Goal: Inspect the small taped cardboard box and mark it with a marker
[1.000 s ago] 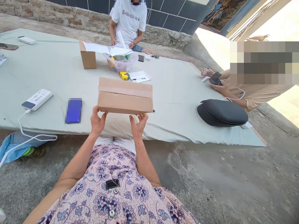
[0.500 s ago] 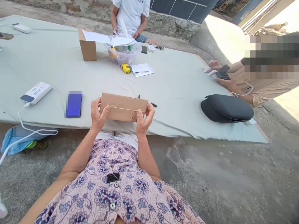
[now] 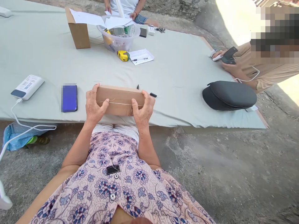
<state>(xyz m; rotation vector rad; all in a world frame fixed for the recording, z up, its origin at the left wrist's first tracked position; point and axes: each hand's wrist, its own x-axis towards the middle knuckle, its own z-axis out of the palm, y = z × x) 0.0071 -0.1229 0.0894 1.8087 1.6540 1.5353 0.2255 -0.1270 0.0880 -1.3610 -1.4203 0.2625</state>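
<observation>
A brown cardboard box is held between my two hands near the table's front edge. My left hand grips its left end, with the thumb on the near face. Around the right end my right hand is closed, its thumb also on that face. A pale string runs across the face, and dark scribbled lines show near my right thumb. Just beyond the box lie a dark pen, partly hidden, and a black cap. A phone with a blue screen lies to the left.
On the cloth-covered table are a power bank, a yellow tape measure, written paper, a plastic basket, an upright cardboard box and a black case. Two people sit at the far and right sides.
The camera view has tilted down, so the table items appear higher. Both hands reach farther round the box ends, fingers over the top edge. The person at right has shifted the dark object held.
</observation>
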